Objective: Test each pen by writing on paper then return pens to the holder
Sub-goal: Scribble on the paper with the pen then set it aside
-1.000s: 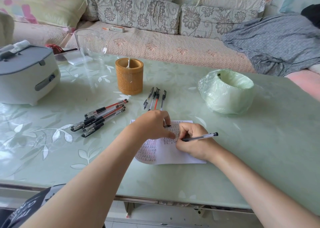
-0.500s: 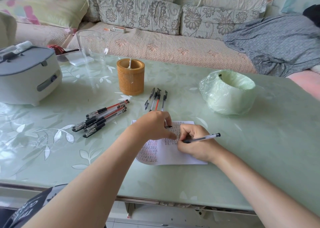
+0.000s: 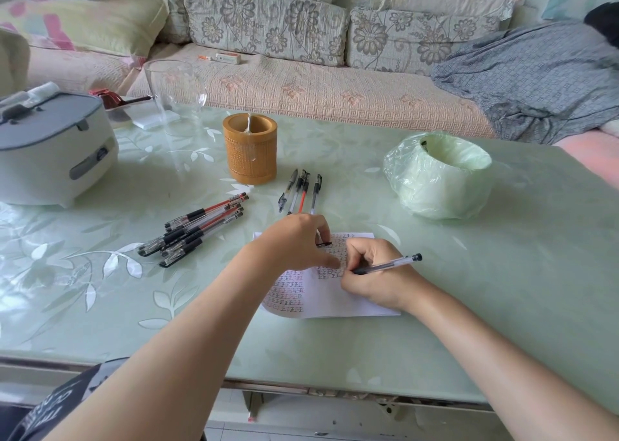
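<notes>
One pen [image 3: 388, 265], gripped in my right hand [image 3: 371, 281], points right; the holder [image 3: 250, 154] stands ahead-left, past my left hand [image 3: 294, 239] pinching its cap [image 3: 324, 244].

- Bench [image 3: 100, 306]: pale green, white leaf print.
- Holder [image 3: 250, 152]: orange-brown, fine woven pattern.
- Paper [image 3: 335, 303]: white, with rows of red and black marks.
- Writing pen [image 3: 388, 265]: clear barrel, black end.
- Pen cap [image 3: 324, 244]: black.
- Pen pile [image 3: 197, 229]: black fronts, clear and red barrels.
- Pen row [image 3: 301, 192]: three black, one red.
- Bag [image 3: 438, 179]: translucent light green.
- Cooker [image 3: 50, 149]: white body, grey lid.
- Cushions [image 3: 268, 25]: cream, grey flower print.
- Sofa cover [image 3: 318, 89]: pinkish beige, key-fret pattern.
- Blanket [image 3: 536, 72]: grey-blue, small squares.
</notes>
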Motion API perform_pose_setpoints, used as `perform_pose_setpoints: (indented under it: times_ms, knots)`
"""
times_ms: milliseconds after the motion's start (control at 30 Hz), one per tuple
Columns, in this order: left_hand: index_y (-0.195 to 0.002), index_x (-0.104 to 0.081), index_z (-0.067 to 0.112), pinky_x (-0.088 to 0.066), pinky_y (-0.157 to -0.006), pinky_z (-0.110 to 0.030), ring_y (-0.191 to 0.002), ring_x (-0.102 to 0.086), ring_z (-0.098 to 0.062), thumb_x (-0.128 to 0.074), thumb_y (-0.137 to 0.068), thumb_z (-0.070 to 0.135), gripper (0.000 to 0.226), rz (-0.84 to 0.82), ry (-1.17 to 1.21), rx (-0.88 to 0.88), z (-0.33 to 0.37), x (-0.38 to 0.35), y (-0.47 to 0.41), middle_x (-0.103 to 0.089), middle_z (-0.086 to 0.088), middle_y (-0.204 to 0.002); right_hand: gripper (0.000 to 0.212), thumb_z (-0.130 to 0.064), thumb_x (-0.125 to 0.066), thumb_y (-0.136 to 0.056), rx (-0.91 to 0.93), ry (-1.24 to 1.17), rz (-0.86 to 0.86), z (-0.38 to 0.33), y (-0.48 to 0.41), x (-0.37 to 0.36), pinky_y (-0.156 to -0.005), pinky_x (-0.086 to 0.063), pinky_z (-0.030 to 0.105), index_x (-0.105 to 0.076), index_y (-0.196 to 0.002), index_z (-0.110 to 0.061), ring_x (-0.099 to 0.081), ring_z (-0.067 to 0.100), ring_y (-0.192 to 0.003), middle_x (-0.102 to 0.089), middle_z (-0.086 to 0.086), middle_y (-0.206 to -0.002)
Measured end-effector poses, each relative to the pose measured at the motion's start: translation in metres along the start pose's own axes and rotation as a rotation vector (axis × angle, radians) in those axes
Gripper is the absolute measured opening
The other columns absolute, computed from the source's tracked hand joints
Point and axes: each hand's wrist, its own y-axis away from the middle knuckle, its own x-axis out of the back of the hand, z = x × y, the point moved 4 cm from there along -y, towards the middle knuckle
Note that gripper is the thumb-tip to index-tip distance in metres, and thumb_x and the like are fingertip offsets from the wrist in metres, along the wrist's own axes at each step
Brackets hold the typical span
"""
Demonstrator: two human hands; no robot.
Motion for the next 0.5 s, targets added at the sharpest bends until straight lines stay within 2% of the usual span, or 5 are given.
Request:
perform_pose_setpoints:
  times_ms: [200, 300, 367, 433, 500]
  knots:
    - [-0.104, -0.063, 0.023, -0.044, -0.068, -0.026, -0.079, -0.053, -0.012, -0.082, -0.069, 0.048, 0.047, -0.037, -0.017, 0.001, 0.001, 0.004, 0.002, -0.053, 0.01, -0.085, 0.027, 0.009, -0.064, -0.081, -0.047, -0.271, 0.126, 0.004, -0.002, 0.009, -0.047, -0.032, 0.017, -0.051, -0.068, -0.012, -0.041, 0.004, -0.049, -0.05, -0.01, -0.055]
    - [-0.108, -0.062, 0.024, -0.046, -0.072, -0.026, -0.083, -0.055, -0.013, -0.081, -0.073, 0.043, 0.044, -0.083, -0.025, 0.003, -0.001, 0.009, 0.004, -0.054, 0.011, -0.088, 0.02, 0.006, -0.068, -0.084, -0.057, -0.292, 0.151, 0.004, -0.003, 0.01, -0.051, -0.04, 0.017, -0.064, -0.079, -0.013, -0.051, 0.005, -0.054, -0.06, -0.008, -0.063]
    - [-0.106, -0.063, 0.024, -0.051, -0.077, -0.029, -0.084, -0.058, -0.014, -0.081, -0.074, 0.04, 0.04, -0.088, -0.036, 0.007, -0.003, 0.011, 0.005, -0.06, 0.009, -0.092, 0.022, 0.003, -0.064, -0.089, -0.094, -0.333, 0.155, 0.004, -0.003, 0.01, -0.043, -0.038, 0.02, -0.072, -0.084, -0.017, -0.048, 0.008, -0.045, -0.06, -0.006, -0.06]
    - [-0.101, -0.066, 0.024, -0.052, -0.078, -0.029, -0.084, -0.06, -0.014, -0.079, -0.077, 0.035, 0.03, -0.079, -0.043, 0.008, -0.004, 0.013, 0.006, -0.064, 0.007, -0.091, 0.029, 0.001, -0.056, -0.095, -0.112, -0.375, 0.147, 0.003, -0.003, 0.013, -0.041, -0.04, 0.024, -0.075, -0.097, -0.021, -0.052, 0.015, -0.049, -0.065, 0.001, -0.071]
    - [-0.096, -0.068, 0.024, -0.051, -0.076, -0.025, -0.082, -0.061, -0.012, -0.077, -0.08, 0.03, 0.019, -0.07, -0.036, 0.015, -0.004, 0.014, 0.006, -0.066, 0.008, -0.089, 0.032, 0.003, -0.05, -0.097, -0.109, -0.43, 0.114, 0.0, -0.006, 0.016, -0.043, -0.046, 0.029, -0.07, -0.113, -0.016, -0.059, 0.02, -0.06, -0.069, 0.009, -0.087]
